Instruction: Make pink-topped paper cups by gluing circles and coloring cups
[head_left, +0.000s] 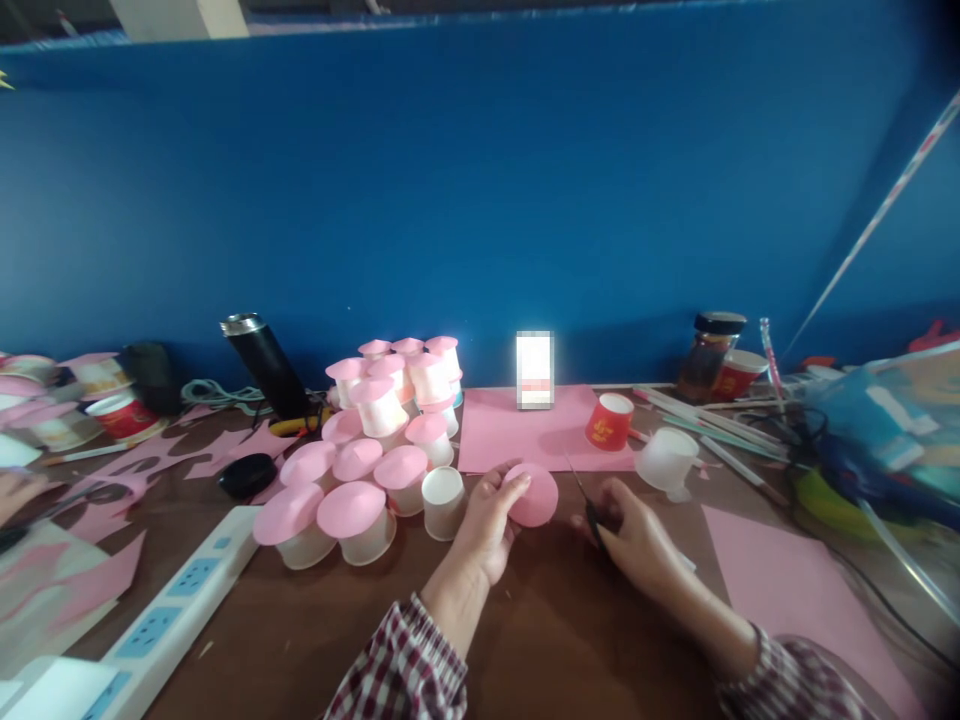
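Observation:
My left hand [486,525] pinches a round pink paper disc [534,496] between thumb and fingers, above the brown table [525,640]. To its right, my right hand [634,530] is closed on a pair of dark-handled scissors [592,515], whose blades point up and away toward the disc without touching it, as far as I can see. Left of my left hand stands a plain white paper cup [443,503]. Beside that cup are several white cups topped with pink paper cones [352,510], some of them stacked.
A red cup [609,421] rests on a pink sheet [495,430]; a translucent cup [666,458] is nearby. A white power strip [180,610], black flask [266,365] and black lid [247,476] are leftward. Another person's hand [19,495] shows far left. A blue partition [480,200] stands behind.

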